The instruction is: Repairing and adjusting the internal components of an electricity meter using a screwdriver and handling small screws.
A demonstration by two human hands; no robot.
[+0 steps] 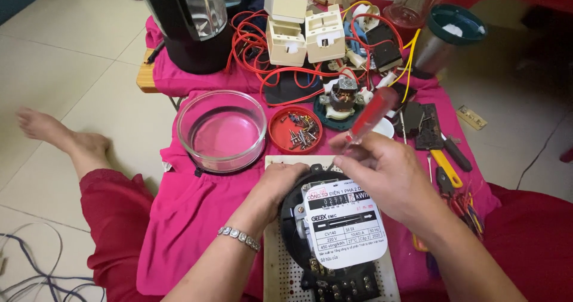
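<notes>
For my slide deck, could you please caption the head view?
Left hand steadies a round electricity meter while the right hand works a red-handled screwdriver over a pink cloth.

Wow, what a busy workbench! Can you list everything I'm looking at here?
Electric meter: one, black with a white label plate, front centre on a perforated white board.
Screwdriver: one, red handle, in the right hand.
Glass bowl: one, clear, left of centre.
Red dish: one, holding screws, beside the bowl.
Small motor: one, behind the dish.
Switch boxes: several, cream, at the back among red wires.
Blender base: one, black, back left.
Pliers: yellow and black handles, right.
Pink cloth: one, covering the table.
Left hand: steadying the meter.
Right hand: gripping the screwdriver.
</notes>
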